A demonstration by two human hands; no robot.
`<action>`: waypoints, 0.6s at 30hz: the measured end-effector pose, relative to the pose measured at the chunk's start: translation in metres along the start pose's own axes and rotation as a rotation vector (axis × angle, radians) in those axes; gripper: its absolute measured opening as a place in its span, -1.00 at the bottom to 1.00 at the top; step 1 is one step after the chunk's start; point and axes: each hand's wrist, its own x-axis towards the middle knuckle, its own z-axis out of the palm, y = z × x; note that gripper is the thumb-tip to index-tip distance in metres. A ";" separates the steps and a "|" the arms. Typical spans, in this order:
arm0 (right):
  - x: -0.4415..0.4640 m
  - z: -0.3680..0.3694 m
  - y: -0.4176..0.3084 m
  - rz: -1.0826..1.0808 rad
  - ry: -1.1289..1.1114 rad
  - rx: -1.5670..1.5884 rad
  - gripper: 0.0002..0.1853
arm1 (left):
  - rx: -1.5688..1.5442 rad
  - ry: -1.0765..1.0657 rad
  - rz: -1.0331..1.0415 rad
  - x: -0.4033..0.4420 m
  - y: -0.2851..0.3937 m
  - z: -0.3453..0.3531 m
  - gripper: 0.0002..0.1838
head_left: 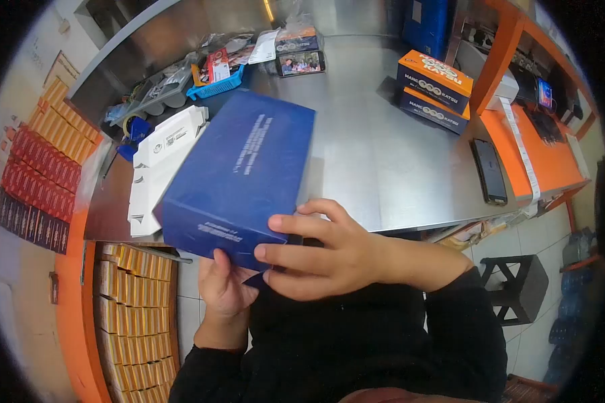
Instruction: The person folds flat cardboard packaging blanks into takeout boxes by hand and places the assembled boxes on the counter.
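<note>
A blue cardboard box [242,158] with white print is held tilted over the near edge of the steel counter. My left hand [223,289] grips its near end from below, the thumb on the printed end panel and the other fingers partly hidden. My right hand [323,248] is closed on the box's near right corner, fingertips pressed against the end and side. Below that end, a small dark blue flap [254,282] shows between the hands. Under the box's left side lie flattened white cartons [151,178].
Two orange-and-blue boxes [433,94] are stacked at the back right, with a dark phone [489,171] nearer. A propped phone [301,64], blue basket [218,87] and grey tray [165,94] stand behind. Packed shelves [134,316] lie below left; a black stool [517,289] stands right.
</note>
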 end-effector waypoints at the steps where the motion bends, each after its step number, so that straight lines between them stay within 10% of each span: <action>1: 0.002 0.002 -0.002 -0.013 0.084 0.021 -0.75 | 0.046 0.021 0.065 -0.001 0.003 0.003 -0.44; 18: 0.079 -0.053 0.072 0.013 0.391 0.055 -0.86 | 0.665 0.270 0.570 0.109 0.039 0.082 -0.79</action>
